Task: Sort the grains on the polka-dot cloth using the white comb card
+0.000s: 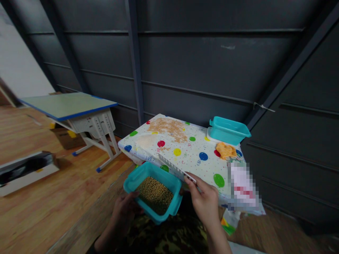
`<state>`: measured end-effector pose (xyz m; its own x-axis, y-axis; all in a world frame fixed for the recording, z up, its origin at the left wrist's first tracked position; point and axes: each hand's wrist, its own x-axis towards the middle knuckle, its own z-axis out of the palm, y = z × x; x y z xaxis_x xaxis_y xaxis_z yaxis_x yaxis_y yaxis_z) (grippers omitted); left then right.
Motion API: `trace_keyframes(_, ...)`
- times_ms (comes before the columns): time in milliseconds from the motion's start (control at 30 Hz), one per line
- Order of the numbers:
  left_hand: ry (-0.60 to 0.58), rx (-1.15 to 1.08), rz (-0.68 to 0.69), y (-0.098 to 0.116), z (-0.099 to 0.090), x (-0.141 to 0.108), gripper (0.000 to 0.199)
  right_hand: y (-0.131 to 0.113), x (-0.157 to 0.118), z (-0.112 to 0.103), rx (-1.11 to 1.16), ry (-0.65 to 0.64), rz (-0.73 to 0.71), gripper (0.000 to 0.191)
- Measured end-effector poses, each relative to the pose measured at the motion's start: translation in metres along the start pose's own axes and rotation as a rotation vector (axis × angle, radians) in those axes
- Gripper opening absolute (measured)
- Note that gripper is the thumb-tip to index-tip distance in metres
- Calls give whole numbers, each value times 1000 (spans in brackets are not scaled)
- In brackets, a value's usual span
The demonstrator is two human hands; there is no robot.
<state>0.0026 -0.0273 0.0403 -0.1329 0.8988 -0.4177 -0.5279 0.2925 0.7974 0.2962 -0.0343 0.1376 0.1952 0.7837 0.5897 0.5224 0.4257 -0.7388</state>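
Observation:
My left hand (124, 208) grips the left side of a teal plastic tub (153, 169), its fingers partly in shadow. The tub is tilted at the near table edge, above my lap, and holds yellowish beans (155, 188) among smaller dark green ones. A long, thin white strip (172, 166) with slanted dark notches is pinched in my right hand (202, 197). Its far end points left over the tablecloth, just above the tub's back rim. Farther back, tan beans or grains (169, 127) lie scattered on the cloth, beside a pale patch of fine grains (145, 141).
The low table has a balloon-print cloth (188, 158). A second teal tub (230, 129), an orange cloth (226, 150) and a blurred-out packet (242, 187) occupy its right side. At left stand a desk (76, 106) and an open white box (29, 173). A dark wall (198, 63) rises behind.

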Motion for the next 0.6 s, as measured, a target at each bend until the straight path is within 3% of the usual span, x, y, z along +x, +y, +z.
trace_keyframes(167,48,39,69,2,-5,3,42,14,24,28,12,8,-14,33)
trace_keyframes(300,69,54,108,7,-9,7,43,16,32,43,40,-18,-34,34)
trace_keyframes(600,129,91,132,15,1,4,53,3,22,33,47,-48,3,32)
